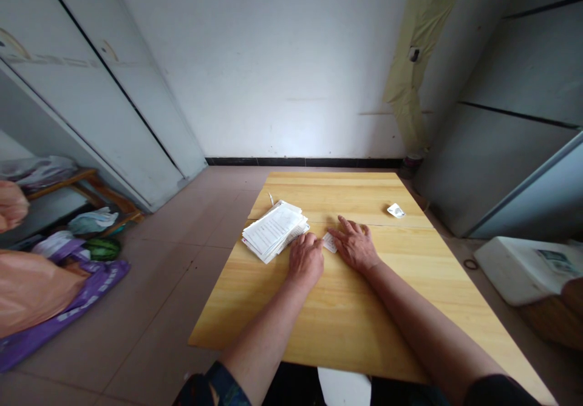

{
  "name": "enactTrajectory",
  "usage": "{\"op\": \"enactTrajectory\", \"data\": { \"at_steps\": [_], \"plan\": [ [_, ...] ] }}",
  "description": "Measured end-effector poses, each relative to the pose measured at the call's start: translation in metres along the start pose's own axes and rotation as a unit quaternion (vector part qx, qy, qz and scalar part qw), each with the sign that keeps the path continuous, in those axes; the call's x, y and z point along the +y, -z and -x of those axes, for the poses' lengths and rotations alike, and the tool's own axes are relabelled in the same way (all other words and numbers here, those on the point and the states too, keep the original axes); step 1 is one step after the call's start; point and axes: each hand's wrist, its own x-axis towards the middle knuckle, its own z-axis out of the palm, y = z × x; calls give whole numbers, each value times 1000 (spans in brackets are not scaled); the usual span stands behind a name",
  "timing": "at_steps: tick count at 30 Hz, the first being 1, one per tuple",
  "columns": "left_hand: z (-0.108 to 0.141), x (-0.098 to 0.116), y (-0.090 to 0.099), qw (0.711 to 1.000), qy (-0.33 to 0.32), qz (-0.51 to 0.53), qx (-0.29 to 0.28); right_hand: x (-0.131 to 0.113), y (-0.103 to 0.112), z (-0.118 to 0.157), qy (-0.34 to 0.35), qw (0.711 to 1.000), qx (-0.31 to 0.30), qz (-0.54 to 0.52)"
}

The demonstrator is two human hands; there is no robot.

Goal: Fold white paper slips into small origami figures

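Note:
A small printed slip of paper (329,243) lies on the wooden table (355,327) between my two hands. My left hand (306,260) is closed, its thumb and finger pinched at the slip's left edge. With its fingers spread, my right hand (356,245) rests flat on the tabletop, and the thumb side covers the slip's right part. Just beyond my left hand sits an uneven stack of printed white papers (274,229). Toward the table's right side lies another small white piece (396,210) with a dark mark on it.
A thin white scrap (271,199) lies behind the stack. Left on the floor are a purple bag (112,277), a watermelon (102,249) and a wooden rack (93,182). A white box (514,272) stands right of the table, and a white stool (345,386) shows below its front edge.

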Motion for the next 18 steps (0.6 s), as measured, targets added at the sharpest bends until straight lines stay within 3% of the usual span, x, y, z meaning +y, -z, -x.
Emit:
{"op": "enactTrajectory", "data": {
  "at_steps": [8, 14, 18],
  "plan": [
    [0, 1, 2, 1000, 4, 0, -5, 2, 8, 7, 74, 996, 6, -42],
    [1, 2, 2, 1000, 0, -6, 3, 7, 4, 7, 26, 999, 25, -33],
    [1, 3, 2, 1000, -3, -7, 2, 9, 4, 9, 75, 995, 35, -55]
  ]
}}
